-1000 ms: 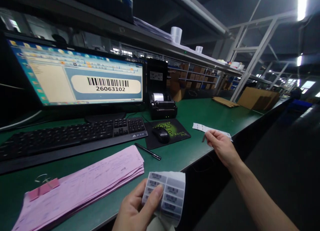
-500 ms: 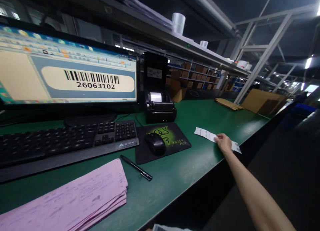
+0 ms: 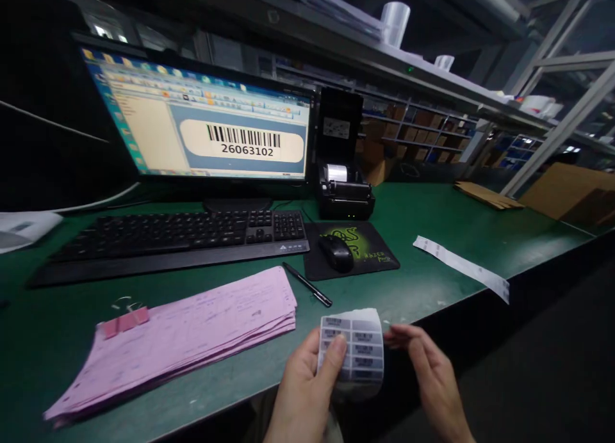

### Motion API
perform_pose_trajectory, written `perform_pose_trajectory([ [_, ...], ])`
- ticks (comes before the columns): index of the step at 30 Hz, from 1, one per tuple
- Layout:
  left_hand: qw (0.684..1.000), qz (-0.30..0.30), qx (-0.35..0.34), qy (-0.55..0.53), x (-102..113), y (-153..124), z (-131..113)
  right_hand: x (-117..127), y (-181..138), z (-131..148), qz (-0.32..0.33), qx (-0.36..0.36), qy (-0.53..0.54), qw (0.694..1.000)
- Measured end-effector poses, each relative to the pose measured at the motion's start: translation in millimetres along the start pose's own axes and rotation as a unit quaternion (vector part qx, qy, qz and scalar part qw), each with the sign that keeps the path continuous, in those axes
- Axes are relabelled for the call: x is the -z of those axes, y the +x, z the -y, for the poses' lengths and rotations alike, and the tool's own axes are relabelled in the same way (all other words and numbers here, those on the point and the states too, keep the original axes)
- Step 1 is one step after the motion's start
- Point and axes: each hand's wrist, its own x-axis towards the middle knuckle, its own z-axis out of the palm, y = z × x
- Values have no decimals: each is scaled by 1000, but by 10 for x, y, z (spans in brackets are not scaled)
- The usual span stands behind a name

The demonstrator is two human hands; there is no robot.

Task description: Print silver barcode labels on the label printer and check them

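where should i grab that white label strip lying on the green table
Take the strip by its near end, coming from the edge of the table. It lies flat, so its middle is hard to pinch; that end seems to stick out past the edge, leaving room for a thumb below.

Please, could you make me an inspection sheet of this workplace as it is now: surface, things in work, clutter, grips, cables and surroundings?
Surface: green table with a dark front edge.
Job's things: label sheet, curled, with rows of barcode labels; label strip lying flat near the table edge.
Clutter: pink paper stack with binder clip; pen; keyboard; mouse on mouse pad; monitor showing a barcode; label printer.
Grips: left hand pinches the sheet, thumb on its face; right hand is at its right edge, contact unclear.
Cables: pale cable behind the keyboard, at left.
Surroundings: shelf overhead with tape rolls; cardboard boxes far right.
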Motion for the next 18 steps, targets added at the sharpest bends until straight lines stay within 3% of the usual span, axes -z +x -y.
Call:
perform_pose_trajectory([
  [4, 1000, 7, -23, 0, 38, -146, -6, -295, -456, -107, 149, 26, 20, 988],
  [9, 997, 10, -76, -30, -4, -338, -255, -415, -549, -287, 204, -36, -81, 975],
  [13, 988, 28, -152, -16, -54, -320, -828, -449, -566, -380, 233, -60, -79, 967],
  [18, 958, -2, -274, 85, -47, -173, -1873, -489, -587, -444, 257, -56, -75, 962],
])
